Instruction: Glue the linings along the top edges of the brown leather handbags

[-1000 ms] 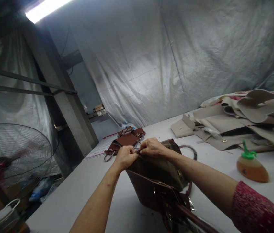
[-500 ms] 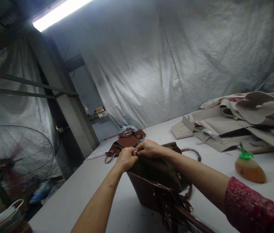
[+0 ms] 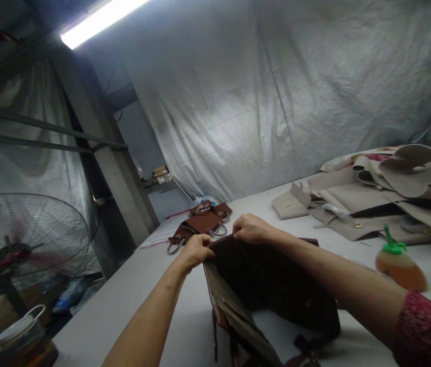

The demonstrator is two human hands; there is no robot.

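Observation:
A dark brown leather handbag (image 3: 276,285) lies on the white table (image 3: 150,306) in front of me, its mouth spread wide and its dark lining showing. My left hand (image 3: 196,251) is closed on the near left corner of the bag's rim. My right hand (image 3: 251,229) is closed on the far edge of the rim, a little to the right. The two hands hold the opening apart. Straps and buckles hang off the bag's front at the bottom of the view.
A pile of smaller brown leather pieces (image 3: 202,224) with metal rings lies beyond the hands. Beige cut panels (image 3: 387,193) are heaped at the right. A glue bottle (image 3: 401,267) with a green cap lies right. A standing fan (image 3: 28,244) spins at the left.
My hands were pinched together at the top of the bag; they have moved apart and pulled its mouth wide, and the bag has tipped so its lining shows.

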